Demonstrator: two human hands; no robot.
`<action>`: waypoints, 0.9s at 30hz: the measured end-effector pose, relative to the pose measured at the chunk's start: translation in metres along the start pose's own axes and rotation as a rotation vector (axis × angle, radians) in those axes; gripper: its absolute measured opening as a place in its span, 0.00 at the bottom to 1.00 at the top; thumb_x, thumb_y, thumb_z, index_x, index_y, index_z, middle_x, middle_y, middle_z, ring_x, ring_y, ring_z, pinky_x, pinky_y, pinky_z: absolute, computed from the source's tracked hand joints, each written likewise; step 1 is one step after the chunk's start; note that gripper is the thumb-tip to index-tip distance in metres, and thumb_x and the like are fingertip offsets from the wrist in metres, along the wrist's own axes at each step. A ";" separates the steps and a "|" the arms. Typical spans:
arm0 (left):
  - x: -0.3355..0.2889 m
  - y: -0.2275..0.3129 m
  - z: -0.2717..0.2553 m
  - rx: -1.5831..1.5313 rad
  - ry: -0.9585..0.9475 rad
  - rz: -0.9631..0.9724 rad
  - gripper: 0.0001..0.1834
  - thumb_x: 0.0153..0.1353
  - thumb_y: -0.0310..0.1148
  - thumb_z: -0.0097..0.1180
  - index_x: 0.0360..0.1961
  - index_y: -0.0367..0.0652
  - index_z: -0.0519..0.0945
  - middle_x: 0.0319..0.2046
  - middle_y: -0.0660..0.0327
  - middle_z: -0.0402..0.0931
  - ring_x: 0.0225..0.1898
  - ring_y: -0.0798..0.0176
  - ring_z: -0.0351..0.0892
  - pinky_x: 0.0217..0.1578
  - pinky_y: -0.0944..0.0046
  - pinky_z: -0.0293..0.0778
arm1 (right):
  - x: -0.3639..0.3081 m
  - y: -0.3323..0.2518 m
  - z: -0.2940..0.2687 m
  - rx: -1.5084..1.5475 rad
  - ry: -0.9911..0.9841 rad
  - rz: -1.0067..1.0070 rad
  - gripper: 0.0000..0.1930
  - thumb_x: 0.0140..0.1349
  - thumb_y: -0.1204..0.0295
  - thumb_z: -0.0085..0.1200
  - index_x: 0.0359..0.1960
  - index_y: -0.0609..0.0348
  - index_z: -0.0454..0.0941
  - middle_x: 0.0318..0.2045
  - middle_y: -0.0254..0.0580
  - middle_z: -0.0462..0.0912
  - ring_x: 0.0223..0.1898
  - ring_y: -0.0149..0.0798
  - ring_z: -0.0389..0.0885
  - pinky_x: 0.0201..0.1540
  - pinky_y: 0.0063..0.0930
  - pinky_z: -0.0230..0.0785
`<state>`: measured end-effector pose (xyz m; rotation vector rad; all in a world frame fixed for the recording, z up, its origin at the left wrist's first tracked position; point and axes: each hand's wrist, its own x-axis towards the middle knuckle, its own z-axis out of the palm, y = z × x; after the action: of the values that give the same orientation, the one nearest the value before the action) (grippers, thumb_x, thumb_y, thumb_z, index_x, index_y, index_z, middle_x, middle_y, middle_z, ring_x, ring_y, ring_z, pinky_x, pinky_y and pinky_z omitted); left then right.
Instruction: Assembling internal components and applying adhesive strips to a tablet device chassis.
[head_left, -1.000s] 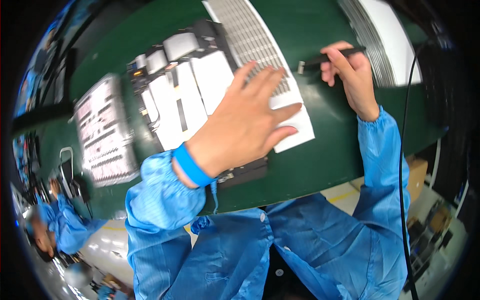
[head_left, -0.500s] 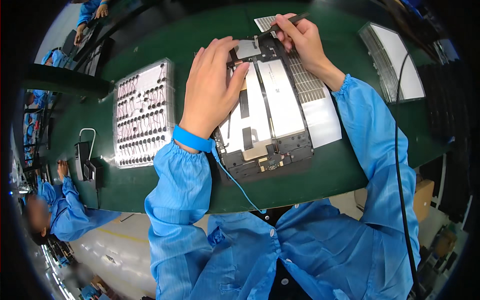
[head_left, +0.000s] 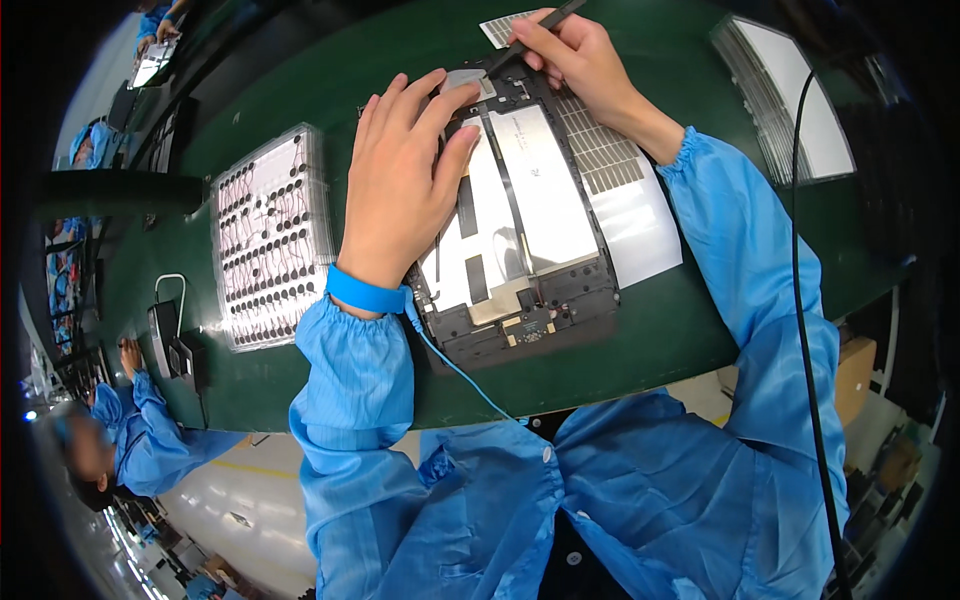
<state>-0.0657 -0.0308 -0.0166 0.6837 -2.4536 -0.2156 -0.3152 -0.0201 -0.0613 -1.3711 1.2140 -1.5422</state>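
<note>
An opened tablet-like device (head_left: 590,290) with silver battery packs (head_left: 545,180) lies in front of me. My left hand (head_left: 395,190) rests over its upper left side, fingers spread and holding nothing. The index fingertip lies at a small silver-grey plate (head_left: 467,82) near the device's far end. In my right hand (head_left: 590,75), closed near the far right corner, is a pair of dark tweezers (head_left: 508,57). Their tip points down at that plate's right end; whether it grips anything is too small to tell. A blue wrist strap (head_left: 368,292) circles my left wrist.
A sheet of small rectangular labels (head_left: 610,165) lies partly under the device. To the left stands a clear tray (head_left: 230,335) of small black round parts with wires. Stacked clear trays (head_left: 800,110) sit at right, a black cable (head_left: 797,230) hanging past. A co-worker (head_left: 150,435) is at left.
The view has shifted slightly, so the device appears further left. My left index finger has come further over the small silver plate. The tweezers stay near the plate's right end.
</note>
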 end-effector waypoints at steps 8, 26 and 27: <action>0.001 0.000 0.005 0.022 -0.043 0.012 0.17 0.70 0.40 0.52 0.58 0.55 0.79 0.61 0.53 0.73 0.65 0.38 0.66 0.68 0.41 0.58 | -0.003 -0.004 0.005 0.068 0.040 0.030 0.14 0.71 0.59 0.57 0.34 0.57 0.80 0.21 0.25 0.76 0.19 0.19 0.68 0.21 0.16 0.58; -0.013 0.004 -0.021 0.058 -0.005 0.205 0.22 0.69 0.35 0.52 0.63 0.44 0.73 0.64 0.55 0.72 0.68 0.50 0.66 0.69 0.46 0.59 | -0.003 -0.030 0.010 -0.123 0.176 -0.329 0.13 0.74 0.64 0.52 0.51 0.58 0.80 0.33 0.37 0.86 0.22 0.19 0.69 0.25 0.15 0.62; -0.014 0.010 -0.035 0.032 0.023 0.220 0.22 0.68 0.33 0.54 0.62 0.45 0.74 0.63 0.56 0.72 0.66 0.50 0.68 0.68 0.48 0.61 | 0.001 -0.043 0.006 -0.110 0.104 -0.335 0.13 0.75 0.66 0.51 0.53 0.58 0.79 0.34 0.39 0.86 0.22 0.19 0.69 0.25 0.14 0.63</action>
<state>-0.0401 -0.0147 0.0081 0.4217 -2.4908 -0.0816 -0.3062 -0.0096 -0.0206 -1.6501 1.1900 -1.8173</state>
